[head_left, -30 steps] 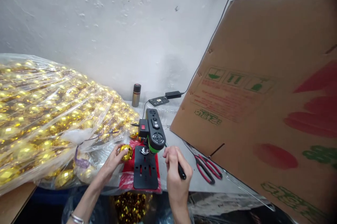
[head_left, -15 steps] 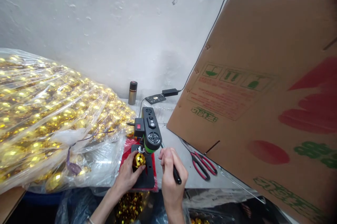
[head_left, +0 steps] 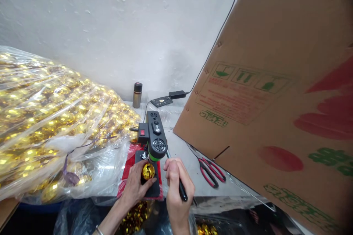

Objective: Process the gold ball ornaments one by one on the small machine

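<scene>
My left hand [head_left: 136, 185] has its thumb and fingers around a gold mirrored ball [head_left: 148, 171] on the black base [head_left: 152, 191] of a small bench drill press. The black drill head [head_left: 156, 134], with a green band at its lower end, sits just above and behind the ball. A red switch shows on its left side. In my closed right hand [head_left: 178, 187] is the press's lever handle [head_left: 182, 192], its black grip end sticking out below the fist. The drill bit is hidden behind the head. Red material [head_left: 128, 168] lies under the base.
A clear plastic bag of gold balls [head_left: 66, 117] fills the left. Red-handled pliers [head_left: 211, 172] lie right of my hand, beside a large cardboard box [head_left: 248, 80]. A spray can [head_left: 137, 95], a remote-like pad [head_left: 161, 101] and a power adapter [head_left: 177, 94] stand along the wall.
The ball has come slightly forward from under the drill head and turned in my left hand. My right hand stays on the lever; the view has shifted a little.
</scene>
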Demonstrator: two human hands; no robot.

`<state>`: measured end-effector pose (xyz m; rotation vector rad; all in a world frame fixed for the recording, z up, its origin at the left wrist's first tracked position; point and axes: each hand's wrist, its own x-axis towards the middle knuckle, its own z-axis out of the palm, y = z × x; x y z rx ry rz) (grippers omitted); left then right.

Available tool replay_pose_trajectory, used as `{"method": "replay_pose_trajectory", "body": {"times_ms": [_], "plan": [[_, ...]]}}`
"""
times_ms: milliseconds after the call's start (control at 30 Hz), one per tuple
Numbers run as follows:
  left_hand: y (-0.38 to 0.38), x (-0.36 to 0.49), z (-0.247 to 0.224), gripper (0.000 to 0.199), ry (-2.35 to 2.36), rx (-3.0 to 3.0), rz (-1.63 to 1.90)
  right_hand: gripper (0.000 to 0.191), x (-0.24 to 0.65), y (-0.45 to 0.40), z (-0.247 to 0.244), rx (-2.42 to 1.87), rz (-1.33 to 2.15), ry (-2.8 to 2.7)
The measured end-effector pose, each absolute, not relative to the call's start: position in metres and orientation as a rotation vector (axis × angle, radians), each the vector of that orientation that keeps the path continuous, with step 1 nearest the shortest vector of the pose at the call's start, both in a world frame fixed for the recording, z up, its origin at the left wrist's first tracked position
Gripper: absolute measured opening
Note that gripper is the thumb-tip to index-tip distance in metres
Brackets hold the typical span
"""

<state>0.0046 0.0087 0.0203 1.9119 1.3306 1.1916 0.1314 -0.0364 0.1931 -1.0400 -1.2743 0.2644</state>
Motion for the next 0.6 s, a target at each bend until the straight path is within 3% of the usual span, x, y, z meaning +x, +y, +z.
{"method": "replay_pose_trajectory", "body": {"times_ms": [600], "plan": [[0.004,0.005,0.028,0.049,1.342,1.913,1.123,0.039,0.132,-0.028,0.118,-0.912,0.078,-1.233]]}}
